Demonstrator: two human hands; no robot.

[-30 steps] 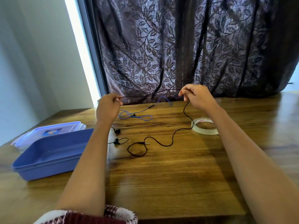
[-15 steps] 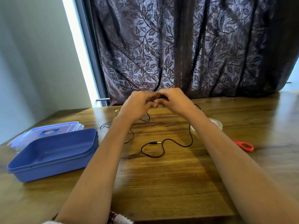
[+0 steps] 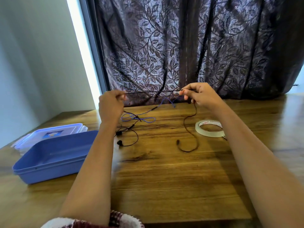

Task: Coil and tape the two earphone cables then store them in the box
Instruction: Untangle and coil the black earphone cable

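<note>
Black earphone cable (image 3: 153, 92), pinched taut between left hand (image 3: 111, 105) and right hand (image 3: 202, 96) beyond the blue plastic box (image 3: 49, 170), is judged mid-coiling; next move calls for gathering the span into loops.

A person's left hand (image 3: 111, 104) and right hand (image 3: 198, 94) pinch a black earphone cable (image 3: 153, 92) stretched taut between them above a wooden table (image 3: 164, 186), its earbuds and plug end trailing on the wood; a blue earphone cable (image 3: 139, 118) lies behind, a tape roll (image 3: 199, 130) right, an open blue box (image 3: 49, 162) and its lid (image 3: 54, 131) left
</note>
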